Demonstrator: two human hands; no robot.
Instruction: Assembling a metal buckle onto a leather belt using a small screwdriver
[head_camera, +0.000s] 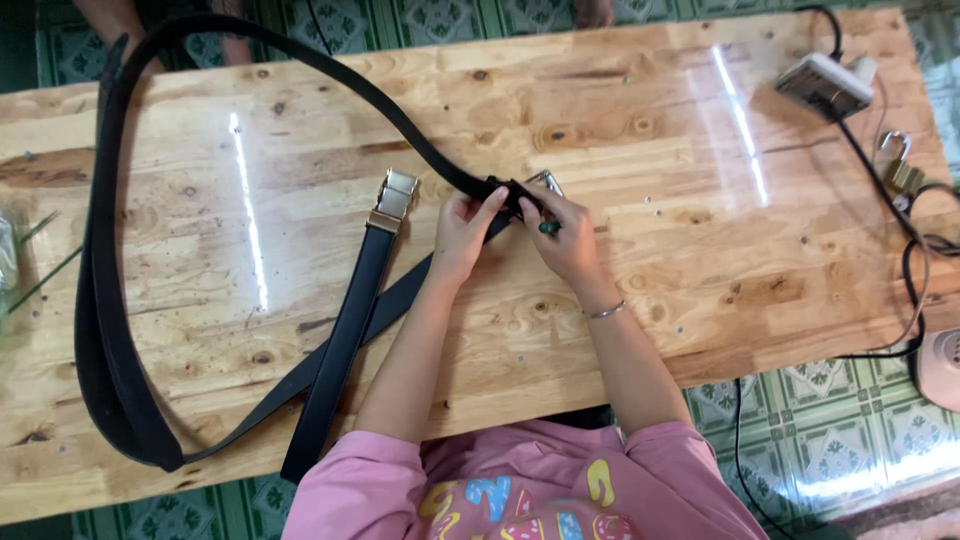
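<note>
Pinching the long black leather belt (100, 300) end at table (700, 250) centre: my left hand (462, 232) grip clamped on the strap, right hand (565, 235) clamped on strap and small green-handled tool. Best kept flat, steady. Second gold-buckled belt (345, 330) lies beside.

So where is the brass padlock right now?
In the head view, the brass padlock lies at the table's far right edge, beside the black cable, below the power strip.
</note>
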